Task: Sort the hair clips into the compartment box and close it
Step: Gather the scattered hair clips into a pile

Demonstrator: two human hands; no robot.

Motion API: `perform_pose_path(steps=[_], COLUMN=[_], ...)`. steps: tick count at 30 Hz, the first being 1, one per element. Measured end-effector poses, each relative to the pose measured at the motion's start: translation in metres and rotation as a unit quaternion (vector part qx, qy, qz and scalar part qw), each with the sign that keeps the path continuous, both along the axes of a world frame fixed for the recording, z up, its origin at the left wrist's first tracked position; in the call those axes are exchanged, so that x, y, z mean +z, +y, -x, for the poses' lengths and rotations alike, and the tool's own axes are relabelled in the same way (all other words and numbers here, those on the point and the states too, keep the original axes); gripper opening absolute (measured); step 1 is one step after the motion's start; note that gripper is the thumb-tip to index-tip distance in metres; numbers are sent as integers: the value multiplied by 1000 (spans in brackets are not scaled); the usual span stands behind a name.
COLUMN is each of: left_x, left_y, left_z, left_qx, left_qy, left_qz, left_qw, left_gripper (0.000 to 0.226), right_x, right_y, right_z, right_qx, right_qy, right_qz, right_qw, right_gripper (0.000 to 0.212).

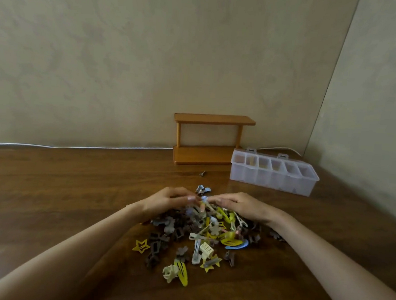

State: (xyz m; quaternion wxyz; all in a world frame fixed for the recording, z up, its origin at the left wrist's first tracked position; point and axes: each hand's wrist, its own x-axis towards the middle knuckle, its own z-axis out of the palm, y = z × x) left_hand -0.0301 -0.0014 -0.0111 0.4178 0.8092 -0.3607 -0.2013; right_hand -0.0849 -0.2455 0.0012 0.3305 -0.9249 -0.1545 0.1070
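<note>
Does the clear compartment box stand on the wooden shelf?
No, the compartment box stands directly on the table, just to the right of the wooden shelf.

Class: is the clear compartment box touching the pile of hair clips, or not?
Apart. The head view shows a plain stretch of bare table between the compartment box and the pile of hair clips.

Dark wood-grain bench [72, 188] with soft sheen, translucent frosted plastic compartment box [273, 178], smooth orange-brown wooden shelf [214, 119], glossy yellow, matt brown hair clips [200, 239]
</note>
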Motion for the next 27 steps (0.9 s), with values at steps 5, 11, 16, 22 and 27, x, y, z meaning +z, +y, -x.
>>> perform_pose_path(steps=[5,11,16,22,27], left_x=[15,12,12,14,20], left_y=[0,-21,-50,-82,-69], left_z=[-16,-42,-62,-64,-42], left_qx=[149,134,157,122,40], left_qy=[-32,23,35,3,65], left_qz=[91,-36,-113,-139,-114], left_qw=[984,990,980,983,991], left_gripper=[42,57,90,80,69], right_x=[7,7,6,6,23], right_y=[-1,-34,-69,-92,-98], right_z=[7,10,33,55,64], right_qx=[-89,-174,-189,-212,-142], right_qy=[-65,-99,-130,-123,143], right_qz=[-136,-108,14,44,-21], right_qw=[985,974,973,969,979], right_gripper=[43,36,29,15,57])
